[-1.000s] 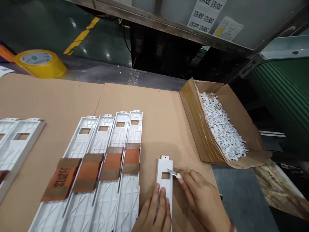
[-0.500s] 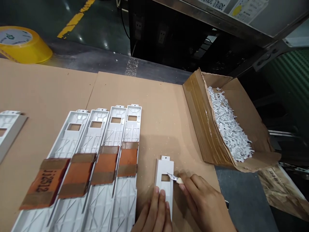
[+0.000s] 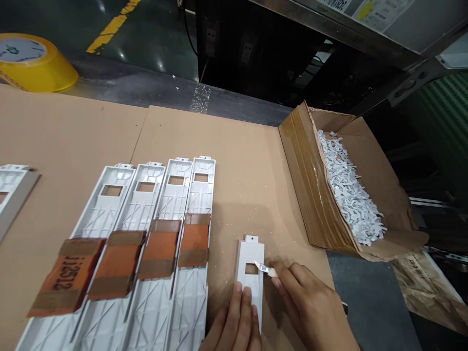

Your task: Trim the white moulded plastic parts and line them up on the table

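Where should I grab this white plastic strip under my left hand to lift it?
Take the white plastic strip by its long edges below the square window, coming from your side, where your left hand rests. It lies flat on the cardboard sheet, and the craft knife in your right hand is at the window's right edge, so that grip likely keeps your fingers clear of the blade.

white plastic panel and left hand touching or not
Touching: the head view shows the left hand resting its fingertips on the lower part of the white plastic panel.
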`<state>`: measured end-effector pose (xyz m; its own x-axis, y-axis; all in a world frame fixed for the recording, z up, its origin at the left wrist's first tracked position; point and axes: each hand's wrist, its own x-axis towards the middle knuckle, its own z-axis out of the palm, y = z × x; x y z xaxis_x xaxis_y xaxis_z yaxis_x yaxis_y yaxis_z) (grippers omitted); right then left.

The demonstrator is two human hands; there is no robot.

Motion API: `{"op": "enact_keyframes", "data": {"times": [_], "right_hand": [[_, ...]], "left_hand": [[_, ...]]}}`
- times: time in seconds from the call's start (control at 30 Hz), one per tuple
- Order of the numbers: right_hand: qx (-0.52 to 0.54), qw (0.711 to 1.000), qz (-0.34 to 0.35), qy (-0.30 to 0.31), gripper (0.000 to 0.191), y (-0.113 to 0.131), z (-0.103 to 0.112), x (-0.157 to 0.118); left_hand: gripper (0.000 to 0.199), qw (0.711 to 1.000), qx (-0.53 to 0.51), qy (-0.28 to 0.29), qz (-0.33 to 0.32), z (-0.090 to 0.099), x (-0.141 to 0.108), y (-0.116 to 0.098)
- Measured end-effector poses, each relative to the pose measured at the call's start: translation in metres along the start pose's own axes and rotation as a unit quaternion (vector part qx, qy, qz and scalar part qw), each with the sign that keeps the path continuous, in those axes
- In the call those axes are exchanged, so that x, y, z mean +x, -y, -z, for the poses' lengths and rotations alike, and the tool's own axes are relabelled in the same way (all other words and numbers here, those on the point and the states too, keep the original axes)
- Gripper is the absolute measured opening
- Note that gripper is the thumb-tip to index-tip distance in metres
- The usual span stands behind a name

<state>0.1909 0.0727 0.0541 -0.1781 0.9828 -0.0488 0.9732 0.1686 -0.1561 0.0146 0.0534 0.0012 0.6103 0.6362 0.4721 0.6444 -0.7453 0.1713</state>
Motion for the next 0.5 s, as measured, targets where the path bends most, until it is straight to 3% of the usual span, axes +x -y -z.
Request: {"op": "enact_keyframes", "data": {"times": [0.5], "right_hand": [[-0.075,0.997,0.028,0.014,0.038,-0.0025,0.0037,0.0078]], "left_hand": [[0.028,1.000,-0.001,-0.004,-0.006,-0.0010,-0.0028,-0.0009]]}}
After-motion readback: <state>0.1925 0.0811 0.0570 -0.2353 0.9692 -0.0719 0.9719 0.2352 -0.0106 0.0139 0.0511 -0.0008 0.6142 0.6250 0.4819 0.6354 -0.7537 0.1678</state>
